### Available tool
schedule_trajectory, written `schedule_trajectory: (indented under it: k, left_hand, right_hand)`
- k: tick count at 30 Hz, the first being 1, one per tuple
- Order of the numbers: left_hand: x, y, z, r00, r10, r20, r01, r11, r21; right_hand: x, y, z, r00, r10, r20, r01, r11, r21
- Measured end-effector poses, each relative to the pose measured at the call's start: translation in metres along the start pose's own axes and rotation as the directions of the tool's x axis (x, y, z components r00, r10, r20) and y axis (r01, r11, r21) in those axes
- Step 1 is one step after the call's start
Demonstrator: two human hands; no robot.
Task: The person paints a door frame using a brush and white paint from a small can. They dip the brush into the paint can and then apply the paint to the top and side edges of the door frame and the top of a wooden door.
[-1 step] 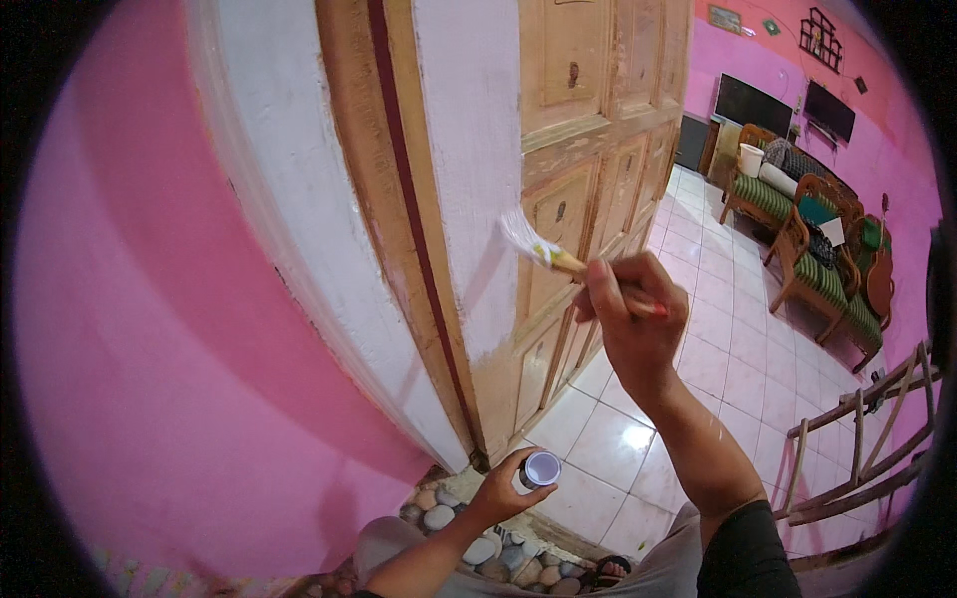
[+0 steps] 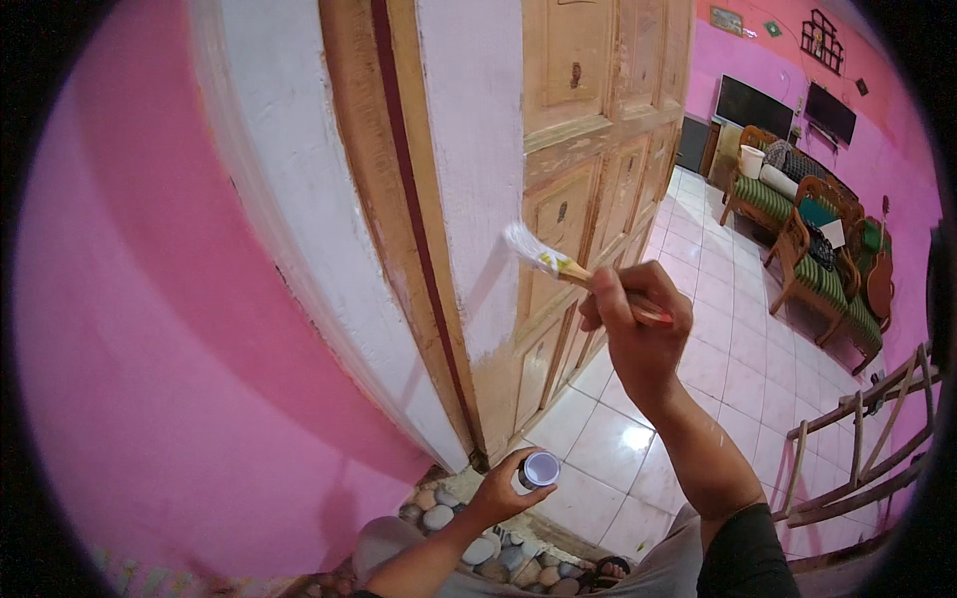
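My right hand [image 2: 640, 329] is closed round the wooden handle of a paintbrush [image 2: 538, 251], whose bristles are loaded with whitish paint. The brush tip lies over the edge of a door-frame board [image 2: 474, 159] coated in pale lilac paint; whether it touches cannot be made out. Bare wood shows at the board's lower end. Lower down, my left hand [image 2: 498, 493] grips a small paint can [image 2: 540, 469], open at the top, with pale paint inside. Beside the board stands a carved, unpainted wooden door [image 2: 563, 214].
A pink wall [image 2: 169, 349] and white-painted trim [image 2: 289, 149] fill the left. Behind the door, a tiled floor [image 2: 718, 349] leads to striped chairs [image 2: 822, 274]. A wooden rack [image 2: 862, 444] stands at right. Pebbled ground [image 2: 523, 568] lies beneath me.
My right hand and the paintbrush have shifted slightly down and to the right. My left hand holds the paint can in nearly the same spot.
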State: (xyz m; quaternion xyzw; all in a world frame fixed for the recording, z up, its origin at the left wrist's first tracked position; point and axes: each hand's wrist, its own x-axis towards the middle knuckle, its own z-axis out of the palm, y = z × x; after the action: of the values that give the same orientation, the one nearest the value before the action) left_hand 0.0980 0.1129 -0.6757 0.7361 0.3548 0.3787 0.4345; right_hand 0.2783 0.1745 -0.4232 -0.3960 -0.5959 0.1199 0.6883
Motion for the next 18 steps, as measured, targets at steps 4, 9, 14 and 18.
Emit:
schedule_trajectory:
  k: [4,9,14,18]
  left_hand:
    - [0.002,0.002,-0.002,1.0,-0.009,0.03,0.01,0.999,-0.042]
    - [0.003,-0.005,0.005,0.992,-0.106,0.071,0.108,0.994,-0.025]
    - [0.001,-0.007,0.006,0.997,-0.052,0.051,0.053,0.999,-0.012]
    - [0.002,-0.004,0.003,0.995,-0.066,0.076,0.064,0.998,0.025]
  right_hand:
    - [0.019,-0.013,0.002,0.983,-0.127,-0.133,0.143,0.983,0.115]
    - [0.064,-0.039,0.026,0.942,-0.23,-0.246,0.288,0.93,0.23]
    - [0.002,0.013,0.014,0.991,-0.132,-0.037,0.134,0.991,0.028]
    - [-0.044,0.035,-0.003,0.994,0.082,0.075,-0.082,0.997,-0.004]
